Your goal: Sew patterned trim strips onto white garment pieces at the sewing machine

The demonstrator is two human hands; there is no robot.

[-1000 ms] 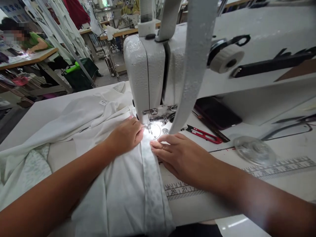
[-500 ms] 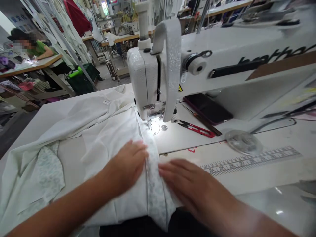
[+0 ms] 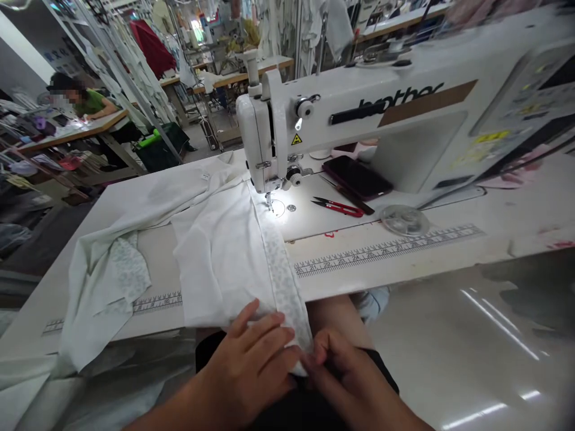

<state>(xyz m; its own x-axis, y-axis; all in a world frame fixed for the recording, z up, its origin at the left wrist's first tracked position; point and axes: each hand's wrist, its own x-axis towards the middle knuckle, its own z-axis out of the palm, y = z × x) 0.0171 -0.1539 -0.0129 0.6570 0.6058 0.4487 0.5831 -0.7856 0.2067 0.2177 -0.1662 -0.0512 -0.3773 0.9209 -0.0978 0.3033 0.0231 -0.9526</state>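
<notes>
A white cloth piece lies over the table's front edge, with a pale leaf-patterned strip along its right side. The strip's upper end is at the presser foot of the sewing machine, under its lamp. My left hand rests on the cloth's lower end, fingers stretched and slightly apart. At the strip's bottom corner, my right hand has thumb and fingers pinched together on the cloth edge. Both hands are over my lap, close together.
Red thread snips, a dark-handled tool, a phone and a clear round bobbin case lie right of the needle. A printed ruler runs along the front edge. More cloth drapes left. Another person works far left.
Both hands have moved down along the strip toward my lap, to the cloth's lower end. My right hand has closed on its corner. The view has shifted, showing more table and floor.
</notes>
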